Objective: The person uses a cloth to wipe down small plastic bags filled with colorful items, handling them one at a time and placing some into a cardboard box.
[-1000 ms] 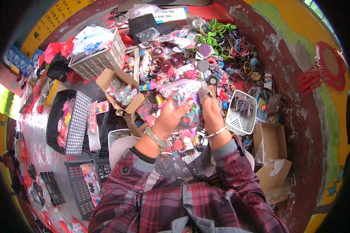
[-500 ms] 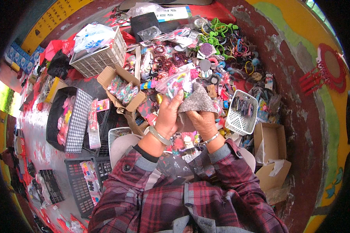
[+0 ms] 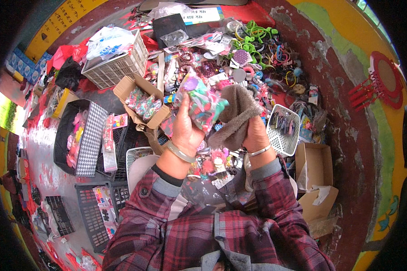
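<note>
A clear plastic bag of colourful small pieces (image 3: 202, 103), with green, pink and purple showing, is gripped by my left hand (image 3: 185, 131), the thumb lying along its near side. Soft grey-brown fuzzy cloth (image 3: 236, 110) hangs folded in my right hand (image 3: 257, 135), whose fingers are mostly hidden behind it; whether it is a hat or another knitted piece I cannot tell. Both hands are raised over a heap of hair accessories and trinkets (image 3: 208, 67). The bag and the cloth are side by side, close together.
A cardboard box of wrapped packets (image 3: 117, 92) and a beige crate (image 3: 111, 74) stand to the left, near a houndstooth bin (image 3: 90, 140). On the right are a white basket of small items (image 3: 282, 147) and a brown carton (image 3: 325, 167). Green headbands (image 3: 257, 38) lie far off.
My hands have drawn apart. The bag has come nearer and turned in my left hand, while the cloth has swung round and opened out in my right hand, which moved right.
</note>
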Demonstrator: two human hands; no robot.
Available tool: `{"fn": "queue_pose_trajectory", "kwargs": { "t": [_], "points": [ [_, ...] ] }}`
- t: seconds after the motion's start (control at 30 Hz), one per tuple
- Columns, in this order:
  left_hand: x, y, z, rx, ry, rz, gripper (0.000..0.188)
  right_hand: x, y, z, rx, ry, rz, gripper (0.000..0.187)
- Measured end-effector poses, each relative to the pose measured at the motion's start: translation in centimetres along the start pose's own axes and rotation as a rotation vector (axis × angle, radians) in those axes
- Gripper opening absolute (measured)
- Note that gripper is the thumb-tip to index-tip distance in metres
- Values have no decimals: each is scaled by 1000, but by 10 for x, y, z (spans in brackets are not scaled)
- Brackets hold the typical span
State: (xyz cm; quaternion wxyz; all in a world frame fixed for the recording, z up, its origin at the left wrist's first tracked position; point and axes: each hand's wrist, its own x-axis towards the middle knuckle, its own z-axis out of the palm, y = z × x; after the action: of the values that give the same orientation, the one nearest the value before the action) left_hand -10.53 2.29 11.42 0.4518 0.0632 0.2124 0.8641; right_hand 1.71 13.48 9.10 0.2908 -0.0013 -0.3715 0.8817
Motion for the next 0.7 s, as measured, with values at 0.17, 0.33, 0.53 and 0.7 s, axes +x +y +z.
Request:
{"fn": "queue_pose_trajectory", "kwargs": {
  "t": [0.17,0.33,0.53,0.7],
  "points": [
    [3,-25,-3,-48,-60,-170,43,-2,35,0,-929,97,-377,73],
    [-7,-33,-7,-183,-11,-344,41,-8,22,44,-851,181,-375,51],
    [-16,-33,11,-32,104,-328,37,-7,29,21,-389,368,-462,19],
    [-10,-24,6,6,67,-257,30,8,-12,12,-205,280,-279,42]
  ]
}}
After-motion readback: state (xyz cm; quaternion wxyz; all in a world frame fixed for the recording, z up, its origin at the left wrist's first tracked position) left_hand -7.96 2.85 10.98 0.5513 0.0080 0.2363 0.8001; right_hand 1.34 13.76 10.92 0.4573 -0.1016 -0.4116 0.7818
